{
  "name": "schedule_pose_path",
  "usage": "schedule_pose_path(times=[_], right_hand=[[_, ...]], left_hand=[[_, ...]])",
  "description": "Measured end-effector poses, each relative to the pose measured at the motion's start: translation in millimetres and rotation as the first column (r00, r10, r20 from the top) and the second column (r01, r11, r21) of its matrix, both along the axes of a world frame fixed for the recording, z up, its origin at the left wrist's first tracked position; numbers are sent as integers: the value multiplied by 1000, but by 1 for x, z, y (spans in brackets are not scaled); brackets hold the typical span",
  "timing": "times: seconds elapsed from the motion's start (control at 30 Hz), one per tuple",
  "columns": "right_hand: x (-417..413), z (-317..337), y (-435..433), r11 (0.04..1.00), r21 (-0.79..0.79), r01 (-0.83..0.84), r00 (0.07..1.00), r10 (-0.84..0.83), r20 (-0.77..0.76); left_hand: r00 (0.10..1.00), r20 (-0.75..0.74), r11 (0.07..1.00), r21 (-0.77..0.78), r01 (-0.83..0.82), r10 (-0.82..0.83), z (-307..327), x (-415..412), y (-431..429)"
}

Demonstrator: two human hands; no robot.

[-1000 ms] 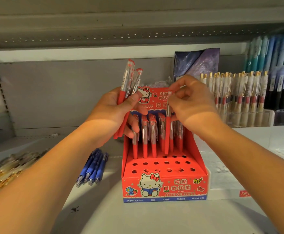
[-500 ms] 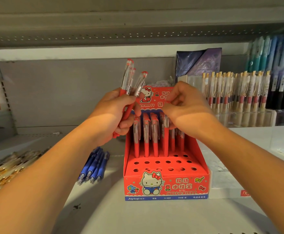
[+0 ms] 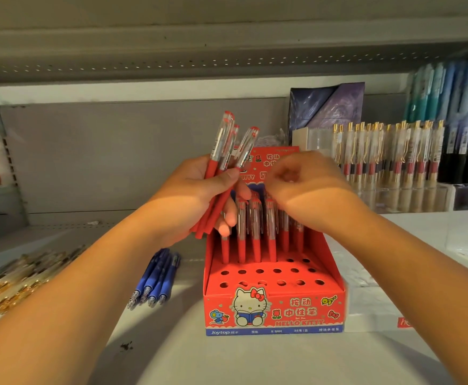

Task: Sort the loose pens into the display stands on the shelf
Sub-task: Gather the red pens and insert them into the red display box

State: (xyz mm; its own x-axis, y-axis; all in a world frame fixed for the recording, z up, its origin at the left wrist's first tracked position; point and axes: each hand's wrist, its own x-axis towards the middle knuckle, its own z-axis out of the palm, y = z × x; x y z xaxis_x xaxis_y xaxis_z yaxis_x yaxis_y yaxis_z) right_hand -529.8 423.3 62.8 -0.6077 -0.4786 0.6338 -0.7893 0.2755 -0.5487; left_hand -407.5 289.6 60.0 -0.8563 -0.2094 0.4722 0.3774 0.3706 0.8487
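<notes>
My left hand (image 3: pixel 199 190) is shut on a bunch of red pens (image 3: pixel 221 143) with clear caps, held upright just left of the red Hello Kitty display stand (image 3: pixel 274 309). Several red pens (image 3: pixel 255 232) stand in the stand's back rows, and the front rows of holes (image 3: pixel 277 270) are bare. My right hand (image 3: pixel 305 184) hovers over the back rows, close to the bunch. It is motion-blurred, its fingers are loosely curled, and no pen shows in it.
A few blue pens (image 3: pixel 155 276) lie on the shelf left of the stand, and gold-clipped pens (image 3: pixel 18 279) lie loose at far left. A clear stand of gold-clipped pens (image 3: pixel 388 151) and blue pens (image 3: pixel 449 87) fill the right. A white box (image 3: pixel 371 309) sits beside the stand.
My right hand pushed a red pen down into the back rows, let go of it and lifted left toward the bunch. The left hand stayed nearly still.
</notes>
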Motion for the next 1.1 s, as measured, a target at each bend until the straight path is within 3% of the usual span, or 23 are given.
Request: schedule_pose_path(times=[0.07,0.13,0.37,0.5,0.6,0.83,0.97,1.1], right_hand=[[4,5,1,963,-240,-123,978,160,137],[9,10,4,880,-420,-223,896,355,268],[14,10,7,677,-626,-386,677,669,306],[15,11,8,596,-712,-372,653,713,255],[13,14,9,568,-755,-329,691,689,218],[4,20,11,670,-698,-253,827,523,203],[-2,22,11,717,-663,-215,878,440,191],[-10,22,13,847,-511,-148,950,265,163]], left_hand=[[1000,12,1000,-19,25,-25,-1,1,2],[998,40,998,-34,55,-53,-2,2,4],[977,130,985,-14,174,-171,-4,3,5],[977,76,980,48,195,-198,-3,2,1],[985,46,983,89,163,-167,-4,-2,-3],[995,36,995,53,86,-88,-4,-6,-9],[993,76,991,107,80,-88,-3,-7,-12],[992,41,977,184,111,-120,-2,-8,-14]])
